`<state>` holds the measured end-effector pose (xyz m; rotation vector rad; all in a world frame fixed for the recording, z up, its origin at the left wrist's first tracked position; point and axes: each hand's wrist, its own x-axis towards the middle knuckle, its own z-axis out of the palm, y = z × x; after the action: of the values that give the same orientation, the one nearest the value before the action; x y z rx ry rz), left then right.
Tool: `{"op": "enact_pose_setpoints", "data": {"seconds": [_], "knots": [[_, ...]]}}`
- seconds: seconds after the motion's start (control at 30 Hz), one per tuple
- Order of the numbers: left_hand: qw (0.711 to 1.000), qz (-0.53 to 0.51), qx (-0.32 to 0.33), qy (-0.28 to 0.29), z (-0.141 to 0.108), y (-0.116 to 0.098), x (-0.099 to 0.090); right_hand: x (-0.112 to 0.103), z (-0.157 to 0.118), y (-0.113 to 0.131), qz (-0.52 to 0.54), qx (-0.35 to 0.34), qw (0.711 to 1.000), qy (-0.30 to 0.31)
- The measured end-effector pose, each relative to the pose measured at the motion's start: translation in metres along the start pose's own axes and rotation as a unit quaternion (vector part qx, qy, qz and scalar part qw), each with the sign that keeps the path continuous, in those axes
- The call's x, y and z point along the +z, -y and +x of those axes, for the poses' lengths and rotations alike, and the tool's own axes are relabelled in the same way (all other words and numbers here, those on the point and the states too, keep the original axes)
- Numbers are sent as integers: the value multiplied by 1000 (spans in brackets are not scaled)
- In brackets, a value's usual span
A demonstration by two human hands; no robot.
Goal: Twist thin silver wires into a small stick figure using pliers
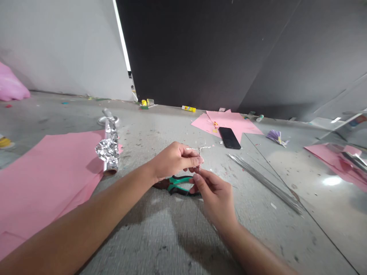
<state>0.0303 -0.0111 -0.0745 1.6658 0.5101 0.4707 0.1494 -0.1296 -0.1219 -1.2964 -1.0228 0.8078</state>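
Left hand (174, 162) grip clamped on the upright thin silver wire (199, 154), right hand (215, 198) grip pinching its stem just below, green-handled pliers (177, 184) underneath.

A craft workspace is indicated here. A scuffed concrete floor (143, 244), flecked with paper scraps, is used as the work surface and is bounded by dark partition panels (183, 49). Pink paper sheets (48, 183), a roll of aluminium foil (109, 147), green-handled pliers (177, 184) and thin wire rods (263, 181) are laid out on it.
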Motion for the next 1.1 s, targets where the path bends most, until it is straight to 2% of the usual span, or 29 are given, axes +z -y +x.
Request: {"op": "enact_pose_setpoints", "data": {"seconds": [0.23,0.4,0.57,0.7,0.8,0.87,0.93,1.1], "knots": [[999,18,6,-34,1,-2,1,1,-2,1,-69,-22,997,-14],[994,13,31,-101,1,-1,4,-1,-3,-2,-135,-50,989,-31],[988,-32,23,-151,2,-2,5,-2,-3,-6,-127,-63,990,-17],[976,-166,-17,-141,4,1,7,-2,-2,-5,-79,-46,996,-5],[943,-306,-45,-121,6,7,10,-3,0,-5,-8,-18,1000,17],[923,-363,-49,-120,7,11,13,-3,2,-6,29,-10,999,29],[920,-370,-44,-121,8,13,15,-4,4,-8,56,-2,998,35],[949,-290,4,-124,7,11,14,-4,4,-14,104,20,993,54]]}}
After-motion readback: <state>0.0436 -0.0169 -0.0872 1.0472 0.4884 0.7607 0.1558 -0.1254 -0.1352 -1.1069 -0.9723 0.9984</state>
